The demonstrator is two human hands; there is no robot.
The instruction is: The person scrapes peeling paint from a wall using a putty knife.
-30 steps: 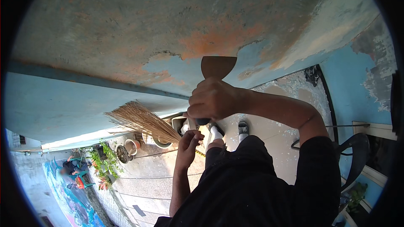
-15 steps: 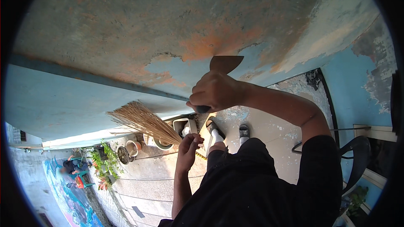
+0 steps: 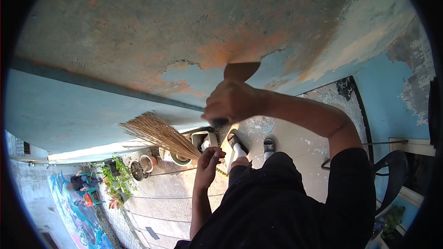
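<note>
Right hand (image 3: 233,100) clenched round a scraper (image 3: 242,70), blade at the ragged border between blue paint (image 3: 210,76) and bare wall (image 3: 258,14). Probably best kept shallow, edge flat, corners not gouging. Left hand (image 3: 206,168) fingers curled, beside stick broom (image 3: 161,133); can't tell if it grips anything.

The scene is viewed from above by one head-worn fisheye, the left of a side-by-side pair, pitched steeply down. The wall (image 3: 161,23) is faced at close range, filling the frame from ten to two o'clock. The right hand (image 3: 233,99) is framed at centre, the left hand (image 3: 208,165) near it towards six o'clock. The shirt (image 3: 281,210) is looked down upon at five o'clock. The mural (image 3: 76,205) is taken in well away, at eight o'clock. Straight edges are bent towards the blackened rim.
</note>
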